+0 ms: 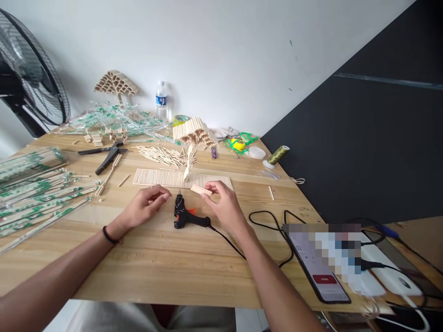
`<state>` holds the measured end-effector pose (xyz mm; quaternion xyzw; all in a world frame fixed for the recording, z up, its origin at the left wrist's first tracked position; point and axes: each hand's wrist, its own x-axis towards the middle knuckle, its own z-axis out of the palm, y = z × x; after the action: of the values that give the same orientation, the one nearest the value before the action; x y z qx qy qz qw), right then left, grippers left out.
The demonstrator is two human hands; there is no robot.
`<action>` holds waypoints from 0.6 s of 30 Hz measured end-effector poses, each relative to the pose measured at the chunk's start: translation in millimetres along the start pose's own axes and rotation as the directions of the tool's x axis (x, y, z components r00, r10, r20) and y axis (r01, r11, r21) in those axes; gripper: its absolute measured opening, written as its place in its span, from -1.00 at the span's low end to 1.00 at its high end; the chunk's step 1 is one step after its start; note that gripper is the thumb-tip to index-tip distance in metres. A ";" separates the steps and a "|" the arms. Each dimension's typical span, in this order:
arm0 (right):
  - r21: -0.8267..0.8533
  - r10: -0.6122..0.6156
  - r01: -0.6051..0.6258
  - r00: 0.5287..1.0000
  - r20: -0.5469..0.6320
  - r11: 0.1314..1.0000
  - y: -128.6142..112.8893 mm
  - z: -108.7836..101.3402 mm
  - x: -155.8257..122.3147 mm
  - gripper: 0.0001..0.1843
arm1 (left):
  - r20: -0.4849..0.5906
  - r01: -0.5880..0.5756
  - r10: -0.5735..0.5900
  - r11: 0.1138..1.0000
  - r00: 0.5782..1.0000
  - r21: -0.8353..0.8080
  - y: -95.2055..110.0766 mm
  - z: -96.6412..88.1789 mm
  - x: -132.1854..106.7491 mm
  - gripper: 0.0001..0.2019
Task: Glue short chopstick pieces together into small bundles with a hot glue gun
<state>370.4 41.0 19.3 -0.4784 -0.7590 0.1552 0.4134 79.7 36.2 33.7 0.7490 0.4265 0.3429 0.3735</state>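
My right hand (224, 200) pinches a small row of short wooden sticks (200, 189) joined side by side. My left hand (150, 203) is curled, thumb and forefinger close together; whatever they may hold is too small to make out. Between my hands a black hot glue gun (183, 214) with an orange trigger lies on the table, its nozzle pointing away from me. Just beyond it lies a long flat panel of sticks (155, 177). A tree-shaped stick model (194, 131) rises from the panel, its trunk leaning slightly under a layered canopy.
Loose sticks (164, 156) lie behind the panel, with black-handled cutters (109, 157) to their left. Wrapped chopsticks (38, 193) cover the left side. A bottle (161, 101) and second tree model (116, 85) stand at the back. A phone (318, 267) and the glue gun's cord (228, 240) lie right.
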 end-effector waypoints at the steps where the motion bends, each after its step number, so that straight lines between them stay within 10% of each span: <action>1: -0.003 -0.026 0.026 0.999 -0.026 1.000 -6.9 -0.3 0.4 -0.86 | 0.000 -0.012 0.012 1.000 1.000 -0.019 2.8 1.3 -1.6 -0.60; 10: -0.032 -0.303 0.302 0.940 -0.158 0.953 -86.7 26.8 12.0 -0.77 | -0.002 0.035 -0.036 0.976 0.999 -0.215 35.0 3.3 -10.6 -0.40; 18: 0.276 -0.241 0.228 0.970 0.013 0.934 -86.0 52.0 17.6 -0.58 | -0.055 0.010 -0.021 0.982 0.998 -0.189 18.9 -23.8 -5.1 -0.43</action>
<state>275.0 21.9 50.3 -0.3192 -0.7915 0.2188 0.4730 65.1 31.2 60.4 0.6968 0.4083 0.4002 0.4332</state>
